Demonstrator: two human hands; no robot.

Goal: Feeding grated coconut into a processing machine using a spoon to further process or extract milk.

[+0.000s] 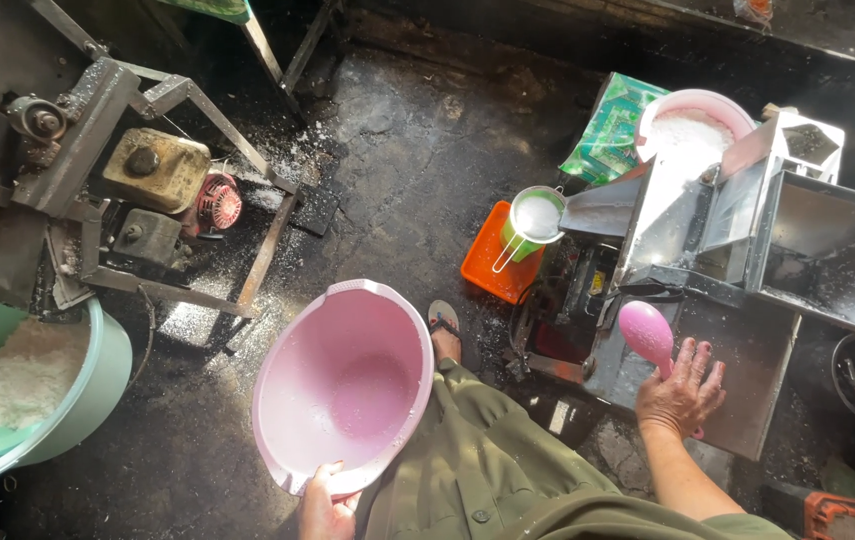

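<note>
Gripping the pink basin [345, 385] rim with my left hand [325, 510], right hand [680, 393] fingers closed on the pink scoop [645, 335], well right of the basin, its bowl pointing away from me

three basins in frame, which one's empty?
The pink basin gripped at its rim by the left hand. The green basin and the far pink basin both hold white shreds.

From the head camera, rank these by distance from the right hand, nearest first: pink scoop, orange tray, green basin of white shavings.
1. Pink scoop: held in the right hand, over the metal machine.
2. Orange tray: on the floor, up and left of the hand.
3. Green basin: at the far left edge.
</note>
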